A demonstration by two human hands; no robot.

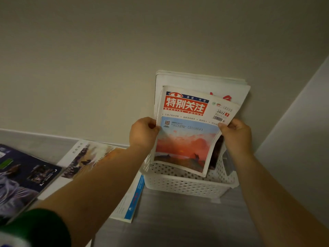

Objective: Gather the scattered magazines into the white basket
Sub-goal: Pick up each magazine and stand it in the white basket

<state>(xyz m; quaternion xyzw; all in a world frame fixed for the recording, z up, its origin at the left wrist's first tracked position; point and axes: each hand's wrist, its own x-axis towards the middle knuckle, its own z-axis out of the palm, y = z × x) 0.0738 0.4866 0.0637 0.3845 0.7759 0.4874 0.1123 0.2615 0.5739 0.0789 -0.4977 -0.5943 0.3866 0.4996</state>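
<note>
A white perforated basket (187,186) stands on the grey table against the wall. Both hands hold a magazine (187,138) with a red title block and a sunset picture; it stands upright with its lower edge inside the basket. My left hand (144,132) grips its left edge and my right hand (235,134) grips its right edge. Taller white magazines (201,82) stand behind it in the basket, leaning on the wall. On the table to the left lie a dark-covered magazine (23,175), a white one with a painting (83,157) and a blue-edged one (131,202).
The grey table (178,225) runs along a beige wall (106,59). A second wall (302,131) closes in on the right, close to the basket. My green sleeve (39,227) shows at the bottom left.
</note>
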